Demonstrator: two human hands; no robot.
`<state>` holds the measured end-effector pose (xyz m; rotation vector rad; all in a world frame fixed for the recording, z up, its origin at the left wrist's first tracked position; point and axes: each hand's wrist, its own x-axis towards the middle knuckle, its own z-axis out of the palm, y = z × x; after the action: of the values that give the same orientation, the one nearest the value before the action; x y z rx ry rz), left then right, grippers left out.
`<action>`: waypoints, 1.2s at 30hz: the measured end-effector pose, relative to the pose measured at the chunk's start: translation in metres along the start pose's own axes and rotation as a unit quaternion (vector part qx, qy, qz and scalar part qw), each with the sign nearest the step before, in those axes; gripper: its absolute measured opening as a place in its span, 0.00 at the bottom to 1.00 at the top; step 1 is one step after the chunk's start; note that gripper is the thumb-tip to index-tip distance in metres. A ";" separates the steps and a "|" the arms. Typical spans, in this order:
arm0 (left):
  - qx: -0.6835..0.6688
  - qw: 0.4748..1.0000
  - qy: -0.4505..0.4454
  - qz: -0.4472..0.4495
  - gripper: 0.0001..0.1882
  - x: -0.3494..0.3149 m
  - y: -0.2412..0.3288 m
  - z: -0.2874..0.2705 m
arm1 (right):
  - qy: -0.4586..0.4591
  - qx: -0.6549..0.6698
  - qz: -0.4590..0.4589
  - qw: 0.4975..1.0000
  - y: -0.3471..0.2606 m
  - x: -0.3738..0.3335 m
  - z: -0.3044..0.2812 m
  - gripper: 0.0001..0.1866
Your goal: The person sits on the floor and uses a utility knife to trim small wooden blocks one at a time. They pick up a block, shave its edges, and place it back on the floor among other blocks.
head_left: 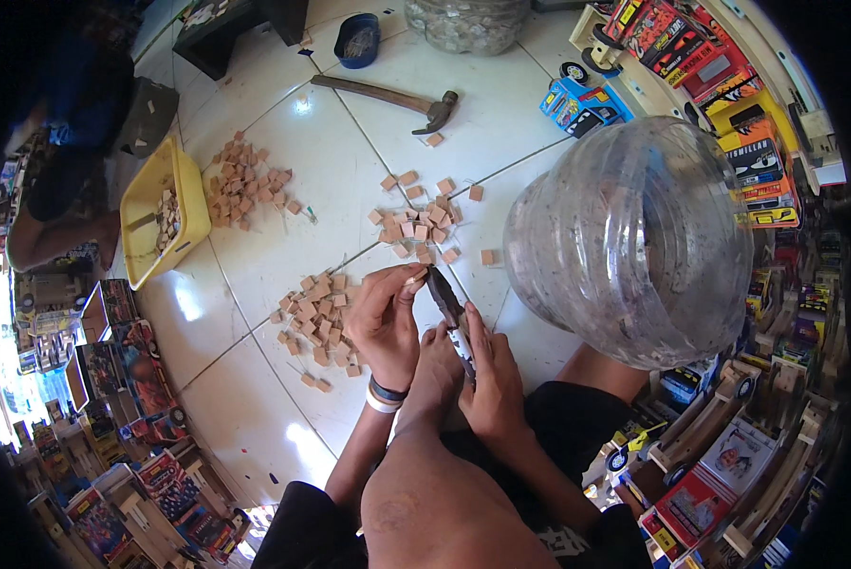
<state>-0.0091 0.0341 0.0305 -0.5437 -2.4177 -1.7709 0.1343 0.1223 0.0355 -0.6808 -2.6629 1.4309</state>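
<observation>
Seated on the tiled floor (283,161), a person is pinching a small wooden block (414,281) in the left hand (385,322) while the right hand (490,375), clenched, is working pliers (447,308) at it; steady, square jaws would serve best here.

A pair of dark metal pliers (449,318) stands nearly upright above the white tiled floor (283,237), nose pointing up and away, handles running down into the right hand (490,379). Its tip meets a small pale wooden block (414,281) pinched in the fingertips of the left hand (383,322). Both sit over the floor's near edge, beside a heap of like blocks.
</observation>
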 end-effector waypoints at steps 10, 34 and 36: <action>-0.217 0.933 -0.073 -0.277 0.16 0.012 -0.011 -0.028 | 0.029 0.115 -0.013 0.993 0.021 -0.007 -0.007 0.40; -0.184 0.919 -0.185 -0.296 0.15 0.002 -0.005 -0.043 | -0.142 0.133 0.018 0.981 0.021 -0.023 -0.034 0.41; -0.187 0.918 -0.183 -0.299 0.15 0.002 -0.004 -0.043 | -0.134 0.138 0.014 0.981 0.019 -0.023 -0.035 0.41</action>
<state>-0.0179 -0.0065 0.0406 -0.1678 -2.6984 -2.6246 0.1698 0.1500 0.0445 -0.5352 -2.5633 1.9776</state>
